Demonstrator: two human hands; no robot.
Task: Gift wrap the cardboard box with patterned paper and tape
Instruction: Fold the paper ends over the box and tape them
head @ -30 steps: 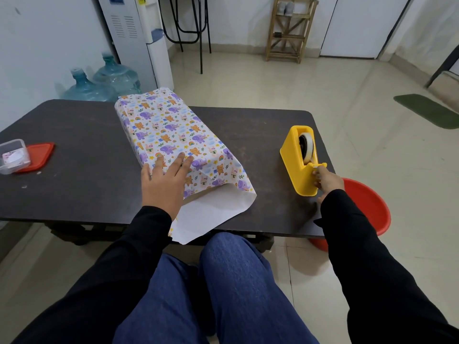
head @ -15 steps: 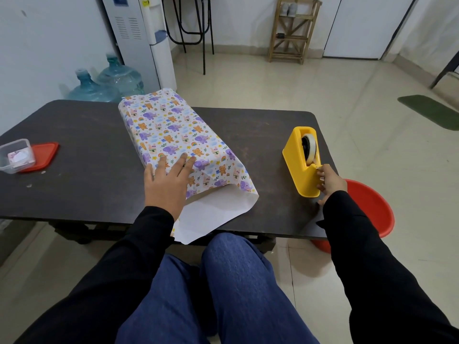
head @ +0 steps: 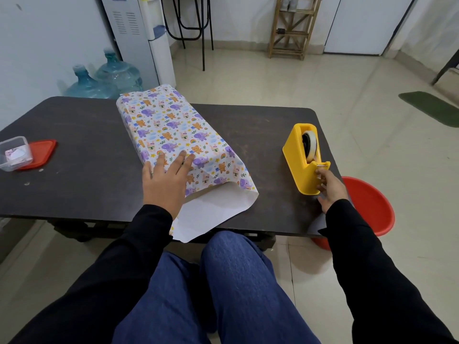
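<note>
Rm: pale tile floor [head: 273,78], white walls [head: 49,40], soft even light. Dark table [head: 74,194] in fgd; behind it, L side, white water dispenser [head: 139,33] w/ two blue water jugs [head: 116,75] on floor beside. Far wall: black metal frame legs [head: 203,33], wooden shelf rack [head: 293,28], white door [head: 365,23]; green mat [head: 432,108] far R, red basin [head: 372,207] on floor by table's R end.
</note>
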